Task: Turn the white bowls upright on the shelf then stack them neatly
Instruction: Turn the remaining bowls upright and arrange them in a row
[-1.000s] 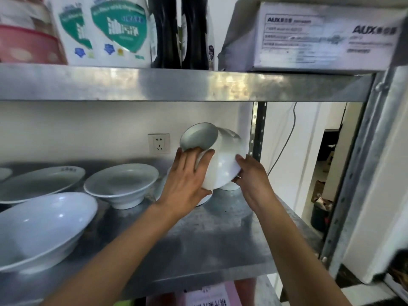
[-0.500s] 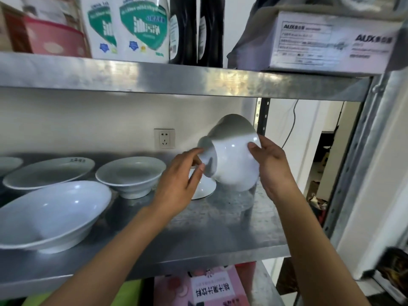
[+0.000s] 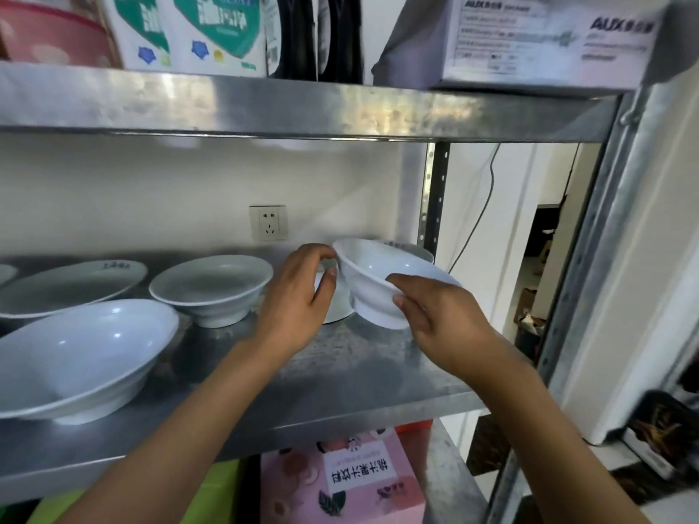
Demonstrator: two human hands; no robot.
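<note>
A white footed bowl now sits mouth-up, slightly tilted, on the steel shelf near its right post. My right hand grips its near rim and side. My left hand pinches its left rim with thumb and fingers. Behind it, another white bowl shows only its rim. A low white piece lies on the shelf partly hidden by my left hand. Further left stand an upright bowl, a large bowl at the front and a shallow dish.
The upper shelf hangs close overhead, loaded with detergent bags, dark bottles and a cardboard box. A wall socket sits behind the bowls. The upright post bounds the shelf on the right. A pink box lies on the shelf below.
The bowl was held upside down and tilted in the air; both hands have turned it mouth-up and lowered it to the shelf.
</note>
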